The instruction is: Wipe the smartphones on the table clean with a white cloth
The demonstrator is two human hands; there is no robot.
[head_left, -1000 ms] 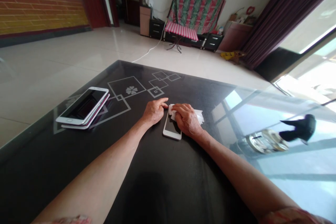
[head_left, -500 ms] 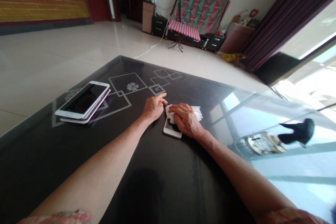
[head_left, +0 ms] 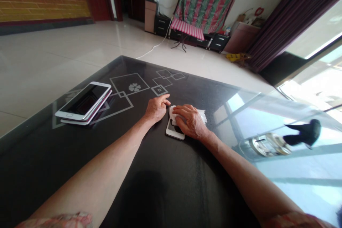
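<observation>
A white smartphone (head_left: 175,131) with a dark screen lies face up on the black table (head_left: 128,174). My right hand (head_left: 190,121) presses a white tissue (head_left: 202,115) down over its upper part, fingers bent across the tissue, thumb on the near side. Much of the phone is hidden under that hand and the tissue. Beside the phone's far left corner rests my left hand (head_left: 157,108), index finger stretched out and the other fingers loosely curled. It holds nothing that I can see; whether a fingertip touches the phone I cannot tell.
Left on the table lies a larger white phone (head_left: 85,101) stacked on another flat white-edged device (head_left: 97,112). At the right stands a glass jar (head_left: 269,145) with a black top (head_left: 304,134). Beyond the table's far edge are the tiled floor and a pink-striped folding table (head_left: 187,29).
My right hand and the tissue have shifted very slightly over the phone. My left hand stays in the same place.
</observation>
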